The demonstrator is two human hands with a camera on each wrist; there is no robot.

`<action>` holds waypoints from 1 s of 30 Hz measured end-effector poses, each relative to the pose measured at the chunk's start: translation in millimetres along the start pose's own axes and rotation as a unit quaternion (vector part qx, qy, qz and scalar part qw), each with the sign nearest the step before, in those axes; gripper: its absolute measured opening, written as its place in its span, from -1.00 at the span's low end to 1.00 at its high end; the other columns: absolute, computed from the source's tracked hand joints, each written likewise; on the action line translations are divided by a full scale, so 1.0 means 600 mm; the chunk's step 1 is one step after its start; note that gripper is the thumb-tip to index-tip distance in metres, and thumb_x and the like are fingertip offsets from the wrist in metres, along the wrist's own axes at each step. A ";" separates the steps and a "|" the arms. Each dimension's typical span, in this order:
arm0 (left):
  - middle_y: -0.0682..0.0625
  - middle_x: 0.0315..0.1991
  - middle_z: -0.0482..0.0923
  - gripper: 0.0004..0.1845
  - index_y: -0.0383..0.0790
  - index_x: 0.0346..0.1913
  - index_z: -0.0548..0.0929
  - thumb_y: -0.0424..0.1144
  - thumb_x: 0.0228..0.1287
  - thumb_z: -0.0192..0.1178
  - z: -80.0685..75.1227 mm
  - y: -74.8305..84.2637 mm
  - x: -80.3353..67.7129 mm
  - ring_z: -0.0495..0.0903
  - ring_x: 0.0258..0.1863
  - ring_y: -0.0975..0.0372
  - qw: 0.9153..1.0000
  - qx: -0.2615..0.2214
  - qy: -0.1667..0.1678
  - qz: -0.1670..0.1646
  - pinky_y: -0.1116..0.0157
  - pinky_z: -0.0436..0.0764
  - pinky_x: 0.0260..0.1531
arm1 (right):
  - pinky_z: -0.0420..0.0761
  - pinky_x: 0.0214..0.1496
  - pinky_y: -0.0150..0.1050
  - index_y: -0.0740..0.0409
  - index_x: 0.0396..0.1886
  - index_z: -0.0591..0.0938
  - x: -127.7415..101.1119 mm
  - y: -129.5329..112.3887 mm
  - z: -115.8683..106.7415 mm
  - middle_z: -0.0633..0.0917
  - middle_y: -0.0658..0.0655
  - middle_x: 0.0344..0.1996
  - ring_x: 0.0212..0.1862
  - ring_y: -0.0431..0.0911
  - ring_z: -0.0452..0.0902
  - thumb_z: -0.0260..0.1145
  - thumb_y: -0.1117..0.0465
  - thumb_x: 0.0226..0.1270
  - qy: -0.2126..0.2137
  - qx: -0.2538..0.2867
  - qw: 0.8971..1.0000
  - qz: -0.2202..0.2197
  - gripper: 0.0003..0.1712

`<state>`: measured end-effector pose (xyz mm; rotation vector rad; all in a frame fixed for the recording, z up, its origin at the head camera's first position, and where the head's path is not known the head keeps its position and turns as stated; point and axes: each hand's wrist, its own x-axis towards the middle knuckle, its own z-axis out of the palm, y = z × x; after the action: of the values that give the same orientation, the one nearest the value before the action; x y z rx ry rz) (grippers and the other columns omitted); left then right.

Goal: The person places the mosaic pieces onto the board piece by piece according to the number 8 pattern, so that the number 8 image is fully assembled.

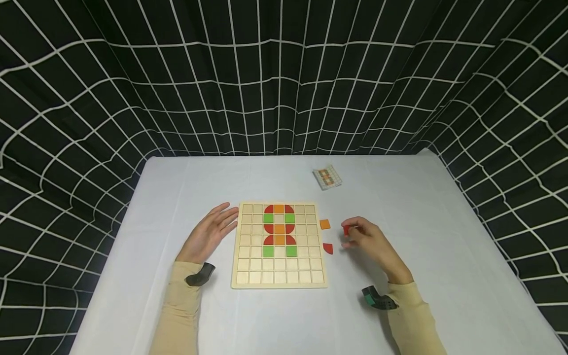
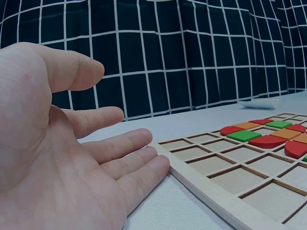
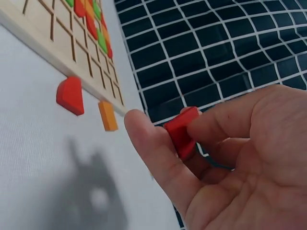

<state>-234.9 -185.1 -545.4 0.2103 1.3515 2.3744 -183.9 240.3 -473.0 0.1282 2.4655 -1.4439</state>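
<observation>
A wooden grid board (image 1: 255,264) lies flat, with red quarter-round, orange square and green square tiles in its middle columns. My left hand (image 1: 208,235) rests palm up at the board's left edge, fingers straight. In the left wrist view its fingertips (image 2: 154,165) lie at the board's corner. To the right of the board, my right hand (image 1: 370,244) pinches a red tile (image 3: 182,130) between thumb and fingers, above the table. The held tile's full outline is partly hidden by the fingers. Between hand and board lie a loose orange square tile (image 1: 325,224) and a red quarter-round tile (image 1: 328,248).
A small stack of pattern cards (image 1: 327,177) lies behind the board, to the right. The white-covered table (image 1: 284,320) is bordered at the back and sides by a dark curtain (image 1: 284,74) with a white grid.
</observation>
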 end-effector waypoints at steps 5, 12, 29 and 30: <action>-0.36 0.61 -0.08 -0.41 -0.32 0.62 -0.17 -0.16 0.72 -0.36 -0.001 -0.001 0.000 -0.04 0.64 -0.11 1.000 0.001 0.002 0.002 0.24 0.35 0.54 | 0.76 0.06 -0.20 0.30 0.11 0.55 0.000 -0.005 0.006 0.67 0.28 -0.04 -0.09 0.00 0.71 0.18 0.25 0.52 0.009 -0.024 0.998 -0.050 -0.72; -0.38 0.61 -0.09 -0.41 -0.33 0.62 -0.17 -0.18 0.72 -0.37 0.000 -0.001 0.000 -0.05 0.64 -0.12 1.000 -0.001 0.001 0.004 0.23 0.34 0.55 | 0.60 -0.01 -0.36 0.17 -0.04 0.67 -0.002 -0.015 0.015 0.76 0.12 -0.13 -0.07 -0.08 0.58 0.26 0.32 0.44 0.026 -0.059 0.993 -0.099 -0.83; -0.37 0.61 -0.09 -0.41 -0.32 0.62 -0.18 -0.19 0.72 -0.36 0.002 0.001 -0.003 -0.06 0.64 -0.11 1.000 -0.007 0.001 0.003 0.22 0.32 0.55 | 0.58 -0.32 -0.38 0.17 -0.11 0.64 0.003 -0.042 0.065 0.75 0.15 -0.21 -0.28 -0.01 0.58 0.32 0.34 0.41 -0.032 -0.055 0.989 -0.131 -0.89; -0.37 0.61 -0.09 -0.41 -0.33 0.62 -0.18 -0.19 0.72 -0.36 0.002 0.001 -0.003 -0.06 0.64 -0.11 1.000 -0.007 0.002 0.004 0.21 0.32 0.56 | 0.58 -0.36 -0.39 0.19 -0.09 0.62 0.003 -0.042 0.068 0.72 0.13 -0.27 -0.30 -0.01 0.57 0.32 0.36 0.40 -0.035 -0.053 0.989 -0.131 -0.87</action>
<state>-232.9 -185.2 -544.5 0.2070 1.3369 2.3909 -183.2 192.4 -471.5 -0.2726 2.5690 -1.3838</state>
